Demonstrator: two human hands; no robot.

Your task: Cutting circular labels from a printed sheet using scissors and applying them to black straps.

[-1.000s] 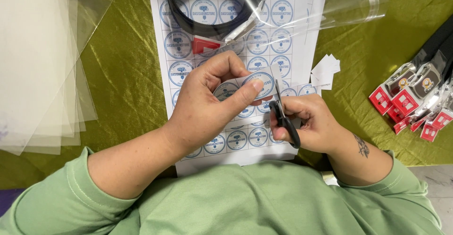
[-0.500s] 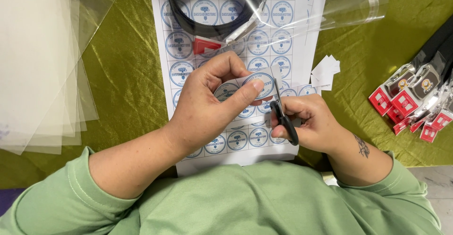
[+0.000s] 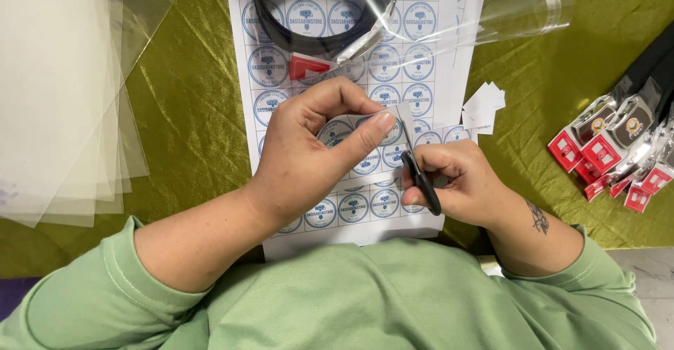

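Currently left hand (image 3: 309,157) pinches a sticker piece (image 3: 351,129); right hand (image 3: 460,181) grips black-handled scissors (image 3: 420,171) cutting it.

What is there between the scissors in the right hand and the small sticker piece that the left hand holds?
Nothing visible. The left hand pinches the sticker piece above the printed sticker sheet, and the blades of the scissors in the right hand already reach its edge. The black belt and cut paper scraps lie farther away.
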